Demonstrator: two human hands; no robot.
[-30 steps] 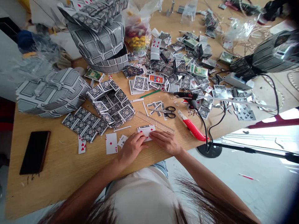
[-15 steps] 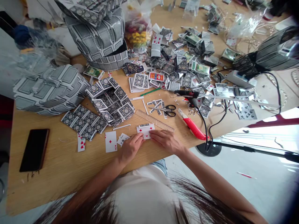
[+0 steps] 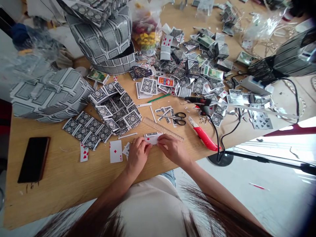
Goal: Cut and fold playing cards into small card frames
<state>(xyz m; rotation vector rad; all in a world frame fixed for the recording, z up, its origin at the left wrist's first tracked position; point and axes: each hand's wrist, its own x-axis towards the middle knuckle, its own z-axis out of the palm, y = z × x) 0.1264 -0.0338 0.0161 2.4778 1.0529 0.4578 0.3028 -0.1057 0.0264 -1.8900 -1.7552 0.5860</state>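
Between my two hands lies a playing card (image 3: 151,138) with red diamonds, its far edge folded over so a strip of patterned back shows. My left hand (image 3: 138,153) pinches its left end, and my right hand (image 3: 174,149) pinches the right end. Just beyond the right fingers lies a clear ruler (image 3: 163,128). An ace of diamonds (image 3: 116,151) rests left of my left hand, with another card (image 3: 126,149) partly hidden by that hand. Farther off stands an open box woven from folded cards (image 3: 116,107), beside a flat woven card panel (image 3: 86,130).
Black scissors (image 3: 180,118), a red utility knife (image 3: 206,138) and a corded glue gun (image 3: 199,102) lie to the right. Large woven card bags (image 3: 51,95) stand at left. A heap of cards (image 3: 187,72) fills the back. A phone (image 3: 34,159) lies near the left edge.
My fingers have curled from lying flat on the card to pinching its near edge at both ends. The near side of the card now looks bent up, and less of its face shows.
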